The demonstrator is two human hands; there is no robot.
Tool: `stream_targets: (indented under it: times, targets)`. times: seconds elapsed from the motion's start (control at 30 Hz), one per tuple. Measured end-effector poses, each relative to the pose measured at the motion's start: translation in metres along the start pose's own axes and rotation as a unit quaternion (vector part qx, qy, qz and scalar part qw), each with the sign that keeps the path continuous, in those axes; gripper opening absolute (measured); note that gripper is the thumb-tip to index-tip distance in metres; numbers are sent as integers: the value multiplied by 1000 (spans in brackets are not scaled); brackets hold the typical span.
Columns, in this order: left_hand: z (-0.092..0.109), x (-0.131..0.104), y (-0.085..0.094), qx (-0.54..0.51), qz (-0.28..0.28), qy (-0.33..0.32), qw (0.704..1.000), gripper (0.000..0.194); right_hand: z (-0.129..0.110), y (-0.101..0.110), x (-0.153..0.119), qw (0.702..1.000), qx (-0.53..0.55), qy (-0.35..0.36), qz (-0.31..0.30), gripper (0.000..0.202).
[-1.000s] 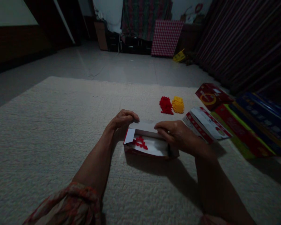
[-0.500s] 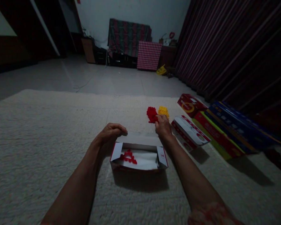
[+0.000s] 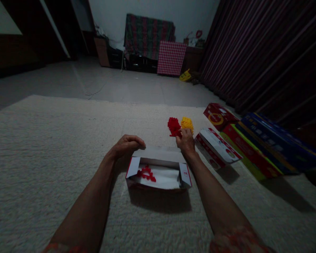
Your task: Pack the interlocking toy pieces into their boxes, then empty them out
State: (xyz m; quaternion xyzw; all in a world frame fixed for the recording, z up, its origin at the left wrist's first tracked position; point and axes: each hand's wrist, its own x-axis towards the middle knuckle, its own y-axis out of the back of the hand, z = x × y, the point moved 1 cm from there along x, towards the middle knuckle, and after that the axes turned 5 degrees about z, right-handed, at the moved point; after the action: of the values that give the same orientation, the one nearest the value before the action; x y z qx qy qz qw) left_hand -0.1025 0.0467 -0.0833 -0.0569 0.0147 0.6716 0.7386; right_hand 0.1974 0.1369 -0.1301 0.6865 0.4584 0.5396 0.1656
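An open white cardboard box with red edges stands on the mat in front of me. Inside, a red toothed piece lies on white lining at the left. My left hand is curled at the left corner of the raised lid flap, its fingertips at the edge. Beyond the box, my right hand reaches to a pile of small red pieces, its fingers pinched at the near right edge. A yellow pile sits just behind those fingers. What exactly the fingertips hold is too small to tell.
A white and red box lies to the right of my right forearm. Past it are a dark red box, a red and green box and a large blue box. A pale textured mat covers the floor.
The view has shifted slightly, so everything sits a little further right. My right hand stays at the red pile and my left hand at the lid flap, with little visible movement.
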Motion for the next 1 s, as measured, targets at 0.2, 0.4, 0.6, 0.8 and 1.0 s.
stream_targets:
  times: [0.2, 0.4, 0.6, 0.8, 1.0]
  targets:
    - [5, 1, -1, 29, -3, 0, 1000, 14, 1, 3, -3, 999, 45, -23, 7, 12]
    - [6, 1, 0, 25, -9, 5, 1000, 14, -4, 20, -2, 981, 180, -44, -61, 17]
    - [1, 3, 1, 14, -1, -2, 1000, 15, -2, 24, -2, 981, 141, -75, -107, 19]
    - [-4, 8, 7, 20, -19, -11, 1000, 10, -3, 16, 1, 994, 59, -15, -92, 24]
    - [-7, 12, 9, 21, -28, -12, 999, 19, -8, 12, 3, 985, -23, 17, -171, 23]
